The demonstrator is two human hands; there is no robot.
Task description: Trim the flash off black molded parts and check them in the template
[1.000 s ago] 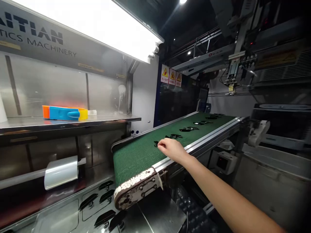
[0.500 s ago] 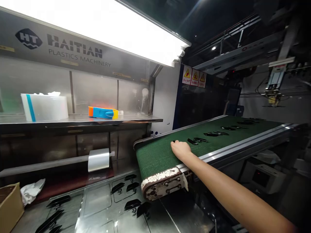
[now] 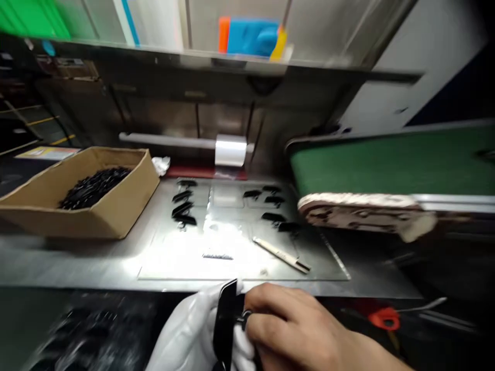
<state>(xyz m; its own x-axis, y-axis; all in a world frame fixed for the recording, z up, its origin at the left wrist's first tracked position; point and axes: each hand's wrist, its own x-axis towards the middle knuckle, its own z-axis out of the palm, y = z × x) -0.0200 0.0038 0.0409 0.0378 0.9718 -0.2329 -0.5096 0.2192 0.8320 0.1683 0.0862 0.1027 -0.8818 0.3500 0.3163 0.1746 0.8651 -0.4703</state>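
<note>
Low in front of me, my left hand (image 3: 189, 330), in a white glove, holds a glossy black plastic part (image 3: 225, 324) on edge. The bare fingers of my right hand (image 3: 294, 322) are closed on a small dark stem or piece beside that part; whether it is joined to it I cannot tell. Beyond my hands, a glass sheet (image 3: 178, 263) lies on the metal bench. Similar black plastic parts rest on it in two groups, left (image 3: 183, 208) and right (image 3: 274, 217). A cream-handled cutter or pen-like tool (image 3: 280, 253) lies nearer me.
An open cardboard box (image 3: 135, 196) with many black pieces stands at left. The green conveyor belt (image 3: 367, 165) juts in from the right. Overhead runs a metal shelf (image 3: 328, 69) with a blue and orange tool (image 3: 251, 37). An orange-handled tool (image 3: 384, 318) sits below the bench edge.
My view has swung left and down from the conveyor to the bench. My right hand has left the belt and come to my gloved left hand, now in view with a black part.
</note>
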